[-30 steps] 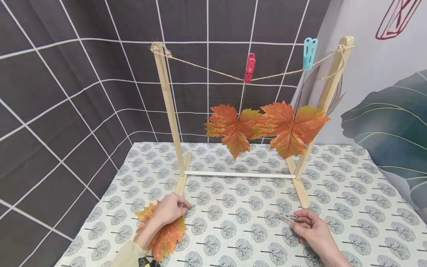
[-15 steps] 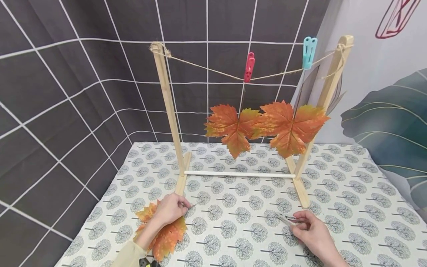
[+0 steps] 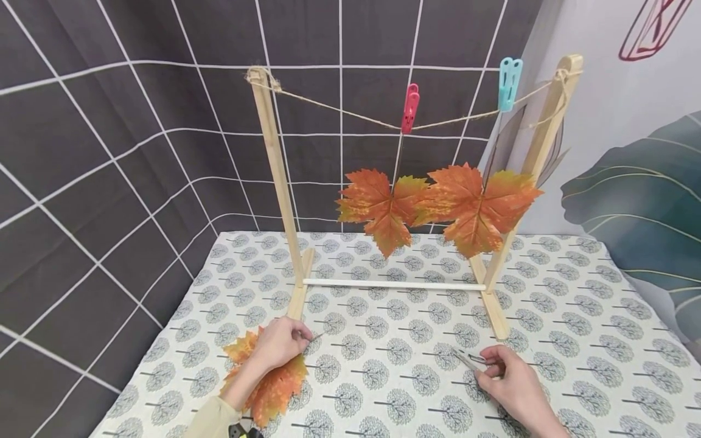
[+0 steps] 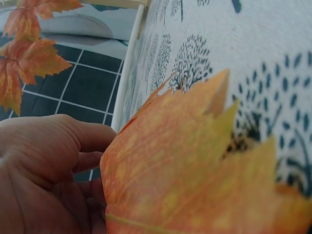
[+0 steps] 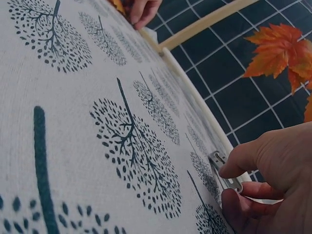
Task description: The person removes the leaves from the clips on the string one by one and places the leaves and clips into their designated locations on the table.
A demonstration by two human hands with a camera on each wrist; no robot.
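Observation:
My left hand (image 3: pixel 282 344) pinches the thin stem of an orange maple leaf (image 3: pixel 277 389) with thumb and fingertips, low over the cloth at the left. Part of that leaf (image 4: pixel 180 161) is hidden under the wrist in the head view; the left wrist view shows its yellow-tinged points. At the right, my right hand (image 3: pixel 515 380) holds a grey clothespin (image 3: pixel 465 358) between thumb and fingers, its far end pointing left. Two more maple leaves hang from a twine line (image 3: pixel 339 113): one under a pink clothespin (image 3: pixel 410 109), the other under a light blue clothespin (image 3: pixel 510 85).
Wooden posts, a left one (image 3: pixel 279 176) and a right one (image 3: pixel 547 137), carry the twine. A white rod (image 3: pixel 394 285) joins their feet low over the tree-print tablecloth (image 3: pixel 383 389). Behind stands a dark curtain (image 3: pixel 306 42) with white grid lines.
The grey clothespin has turned slightly in my right fingers. My left hand and its leaf stay where they were, and the hanging leaves are still.

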